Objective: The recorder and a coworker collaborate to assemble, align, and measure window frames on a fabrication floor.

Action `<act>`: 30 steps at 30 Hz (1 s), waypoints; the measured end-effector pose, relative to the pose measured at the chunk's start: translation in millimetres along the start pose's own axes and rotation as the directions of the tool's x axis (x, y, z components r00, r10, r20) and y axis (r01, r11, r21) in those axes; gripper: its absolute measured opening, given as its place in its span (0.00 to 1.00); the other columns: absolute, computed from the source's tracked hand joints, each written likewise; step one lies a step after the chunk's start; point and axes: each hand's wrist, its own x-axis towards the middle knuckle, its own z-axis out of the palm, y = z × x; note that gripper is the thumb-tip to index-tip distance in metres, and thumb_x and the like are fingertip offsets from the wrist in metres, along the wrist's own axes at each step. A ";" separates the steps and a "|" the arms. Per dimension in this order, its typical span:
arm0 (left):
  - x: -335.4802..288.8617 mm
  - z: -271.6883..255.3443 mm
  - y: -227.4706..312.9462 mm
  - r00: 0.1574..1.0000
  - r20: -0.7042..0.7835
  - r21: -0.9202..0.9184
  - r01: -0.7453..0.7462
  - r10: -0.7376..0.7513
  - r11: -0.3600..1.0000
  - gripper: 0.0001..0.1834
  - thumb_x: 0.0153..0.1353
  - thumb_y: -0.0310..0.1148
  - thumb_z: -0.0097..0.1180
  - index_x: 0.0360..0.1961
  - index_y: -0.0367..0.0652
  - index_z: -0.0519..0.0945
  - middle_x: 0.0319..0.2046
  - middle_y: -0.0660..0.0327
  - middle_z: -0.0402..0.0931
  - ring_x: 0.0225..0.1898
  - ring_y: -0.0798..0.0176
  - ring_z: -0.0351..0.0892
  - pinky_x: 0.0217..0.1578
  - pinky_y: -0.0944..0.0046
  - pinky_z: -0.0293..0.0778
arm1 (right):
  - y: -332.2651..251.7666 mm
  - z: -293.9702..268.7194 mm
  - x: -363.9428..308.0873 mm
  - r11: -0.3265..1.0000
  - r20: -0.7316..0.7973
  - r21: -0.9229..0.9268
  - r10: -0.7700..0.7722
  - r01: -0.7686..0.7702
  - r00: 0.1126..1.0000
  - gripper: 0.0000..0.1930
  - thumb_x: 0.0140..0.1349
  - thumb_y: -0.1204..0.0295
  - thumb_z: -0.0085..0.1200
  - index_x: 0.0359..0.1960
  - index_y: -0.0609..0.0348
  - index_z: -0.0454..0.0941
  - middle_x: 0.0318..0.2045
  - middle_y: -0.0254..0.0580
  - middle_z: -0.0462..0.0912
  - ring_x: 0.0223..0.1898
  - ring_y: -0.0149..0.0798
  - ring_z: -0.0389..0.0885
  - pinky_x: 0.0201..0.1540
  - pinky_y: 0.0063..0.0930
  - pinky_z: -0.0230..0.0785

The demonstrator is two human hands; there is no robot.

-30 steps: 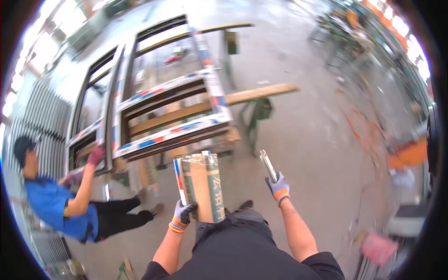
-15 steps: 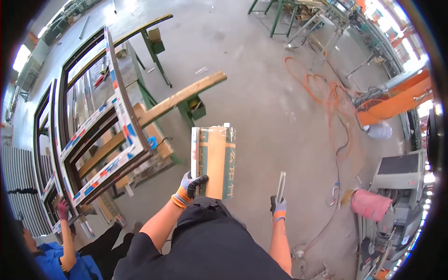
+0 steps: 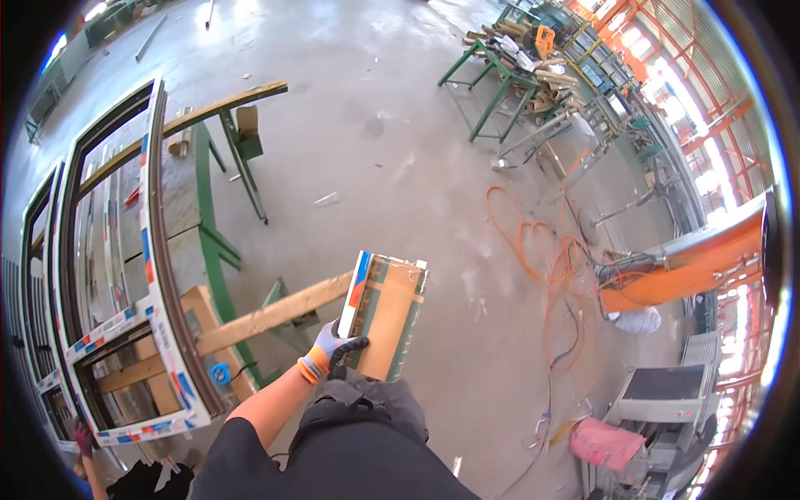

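My left hand (image 3: 336, 346), in a grey glove with black fingertips and an orange cuff, is closed on the left side of a cardboard box (image 3: 390, 321). The box is long, brown and dark green, with clear tape over its far end. A white strip (image 3: 356, 293) with blue and red film lies along its left side, beside my thumb and fingers. My right hand is out of view, hidden beyond my dark shirt. The tip of a thin light strip (image 3: 457, 466) shows at the shirt's right edge.
At left, large window frames (image 3: 185, 367) with printed film lean over a green workbench (image 3: 205, 187) and wooden beam (image 3: 275, 315). A co-worker's gloved hand (image 3: 82, 435) touches a frame. Orange hose (image 3: 533, 250) lies on the floor at right, near machinery (image 3: 662, 392) and a pink roll (image 3: 607, 442).
My view has swung to the right and upward. My right hand, which held a thin light strip, has dropped out of view. The box stays in my left hand, slightly more tilted.
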 end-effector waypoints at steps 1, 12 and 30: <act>23.7 4.2 6.2 1.000 -0.006 -0.004 -0.030 0.030 1.000 0.33 0.49 0.38 0.77 0.53 0.37 0.77 0.38 0.65 0.81 0.35 0.74 0.76 0.33 0.70 0.74 | -26.5 -1.7 9.5 1.000 -0.005 0.003 -0.018 0.018 1.000 0.10 0.66 0.64 0.57 0.28 0.53 0.77 0.10 0.34 0.65 0.11 0.36 0.67 0.11 0.35 0.56; 279.7 56.2 64.8 0.986 -0.146 -0.258 -0.118 0.082 0.959 0.26 0.52 0.29 0.74 0.51 0.34 0.78 0.42 0.61 0.82 0.41 0.68 0.81 0.45 0.65 0.78 | -339.3 -29.1 118.1 0.984 0.010 -0.027 -0.177 0.177 0.984 0.10 0.66 0.64 0.55 0.28 0.53 0.78 0.10 0.33 0.66 0.10 0.35 0.66 0.10 0.34 0.54; 563.4 -60.2 236.7 0.777 -0.621 -0.376 -0.177 -0.105 0.910 0.27 0.49 0.36 0.76 0.46 0.36 0.79 0.31 0.63 0.81 0.29 0.71 0.79 0.31 0.67 0.78 | -1151.7 251.8 129.5 0.491 0.336 -0.210 -0.776 0.846 0.534 0.08 0.58 0.69 0.64 0.31 0.53 0.75 0.14 0.29 0.69 0.14 0.30 0.69 0.14 0.30 0.58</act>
